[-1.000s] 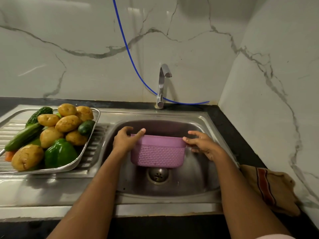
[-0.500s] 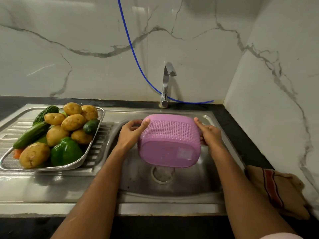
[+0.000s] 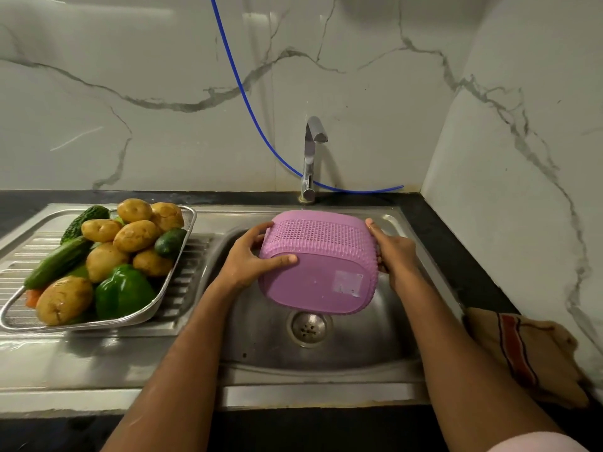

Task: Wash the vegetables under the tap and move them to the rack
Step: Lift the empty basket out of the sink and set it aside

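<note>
A purple perforated plastic basket (image 3: 321, 265) is held over the sink basin (image 3: 359, 340), tipped so its solid bottom faces me. My left hand (image 3: 249, 259) grips its left side with the thumb across the bottom. My right hand (image 3: 390, 252) grips its right side. The tap (image 3: 311, 158) stands behind it; no water stream is visible. On the drainboard at left, a steel mesh rack (image 3: 182, 256) holds several potatoes (image 3: 135, 236), a green pepper (image 3: 124, 293), cucumbers (image 3: 58, 261), a bitter gourd (image 3: 83, 220) and a carrot (image 3: 32, 296).
A blue hose (image 3: 248, 102) runs down the marble wall behind the tap. A brown cloth with a red stripe (image 3: 525, 353) lies on the dark counter at right. The drain (image 3: 308, 326) sits below the basket. The side wall rises close on the right.
Both hands lifted the basket out of the basin and turned it over, so its bottom now faces me; my left thumb has moved onto the bottom.
</note>
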`<state>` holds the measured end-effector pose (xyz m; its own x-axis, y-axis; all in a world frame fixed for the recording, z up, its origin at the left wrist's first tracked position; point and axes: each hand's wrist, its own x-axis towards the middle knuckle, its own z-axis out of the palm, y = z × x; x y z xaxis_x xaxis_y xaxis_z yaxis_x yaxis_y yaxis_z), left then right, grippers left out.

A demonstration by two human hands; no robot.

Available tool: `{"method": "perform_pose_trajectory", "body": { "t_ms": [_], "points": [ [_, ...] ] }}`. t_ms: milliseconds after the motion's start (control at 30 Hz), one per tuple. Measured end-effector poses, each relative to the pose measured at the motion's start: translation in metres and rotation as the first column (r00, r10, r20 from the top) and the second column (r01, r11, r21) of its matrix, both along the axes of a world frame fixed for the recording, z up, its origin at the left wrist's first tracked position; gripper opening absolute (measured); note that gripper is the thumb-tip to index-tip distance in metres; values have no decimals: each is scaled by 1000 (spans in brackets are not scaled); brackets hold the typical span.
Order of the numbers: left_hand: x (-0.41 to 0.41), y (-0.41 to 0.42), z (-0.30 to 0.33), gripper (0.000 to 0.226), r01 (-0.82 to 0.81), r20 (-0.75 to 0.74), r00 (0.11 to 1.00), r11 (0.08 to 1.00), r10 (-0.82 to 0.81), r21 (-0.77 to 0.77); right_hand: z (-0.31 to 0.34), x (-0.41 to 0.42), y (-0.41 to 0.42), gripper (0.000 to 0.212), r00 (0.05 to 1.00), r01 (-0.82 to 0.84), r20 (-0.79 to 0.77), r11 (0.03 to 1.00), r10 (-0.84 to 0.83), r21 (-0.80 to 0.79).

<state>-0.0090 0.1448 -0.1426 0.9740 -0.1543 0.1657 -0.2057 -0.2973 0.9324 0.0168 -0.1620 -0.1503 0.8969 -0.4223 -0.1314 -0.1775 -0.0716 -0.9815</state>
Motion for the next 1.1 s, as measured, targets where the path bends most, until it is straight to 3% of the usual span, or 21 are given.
{"method": "perform_pose_trajectory", "body": {
  "t_ms": [167, 333, 467, 567, 667, 767, 867, 1000, 1100],
  "points": [
    [-2, 7, 7, 103, -68, 54, 996, 997, 70, -26, 10, -2, 16, 50, 988, 54, 150, 995, -40, -89],
    [-11, 11, 30, 86, -259, 94, 955, 946, 280, -194, 40, -24, 47, 48, 913, -14, 393, 971, 109, -238],
    [-29, 29, 70, 78, -267, 184, 933, 939, 308, -217, 62, -48, 61, 83, 812, -88, 526, 944, 253, -318],
    [-43, 66, 111, 72, -269, 286, 905, 945, 314, -186, 84, -60, 82, 102, 764, -138, 533, 898, 365, -417],
    [-51, 106, 157, 69, -303, 372, 860, 936, 351, -181, 118, -68, 122, 100, 714, -186, 546, 870, 439, -456],
    [-42, 144, 197, 54, -353, 447, 808, 922, 385, -157, 153, -56, 167, 96, 690, -236, 578, 890, 436, -390],
    [-12, 183, 219, 50, -401, 434, 802, 908, 410, -119, 183, -26, 210, 88, 703, -211, 569, 889, 427, -406],
    [49, 223, 210, 53, -534, 373, 776, 844, 508, -39, 197, 32, 260, 63, 752, -212, 484, 859, 448, -465],
    [84, 243, 195, 51, -598, 361, 755, 801, 547, 37, 188, 77, 293, 74, 837, -224, 351, 849, 419, -479]
  ]
}}
